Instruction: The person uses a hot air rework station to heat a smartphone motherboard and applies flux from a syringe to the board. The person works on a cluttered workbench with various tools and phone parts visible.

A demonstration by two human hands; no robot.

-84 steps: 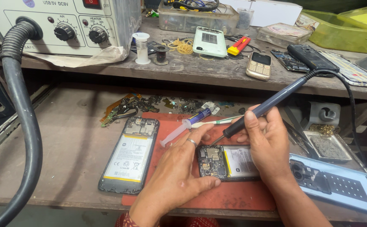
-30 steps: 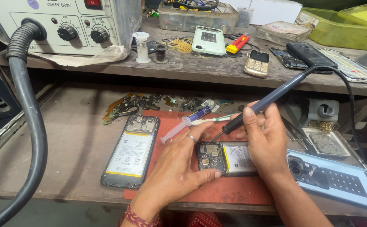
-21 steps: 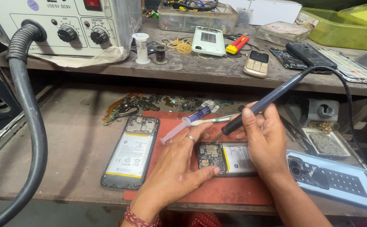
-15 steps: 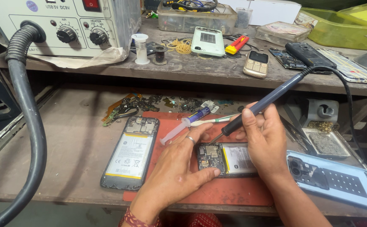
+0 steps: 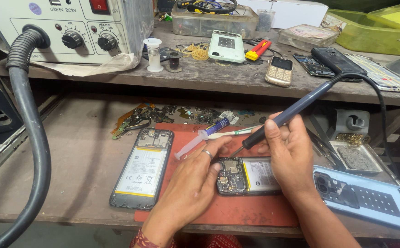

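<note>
Right hand (image 5: 291, 151) fingers clenched on the dark pen-shaped soldering iron (image 5: 296, 110), tip angled down-left toward the opened black phone (image 5: 248, 177) near the desk's front edge; left hand (image 5: 191, 183) fingers steady the phone's left end.

A red-orange mat (image 5: 236, 209) fills the lower centre, under an opened phone (image 5: 248, 176) with a white battery and dark board. The soldering iron (image 5: 296, 110) is dark blue-black; upper right, a pale green phone (image 5: 226, 46) and a yellow-green tray (image 5: 369, 32).
</note>
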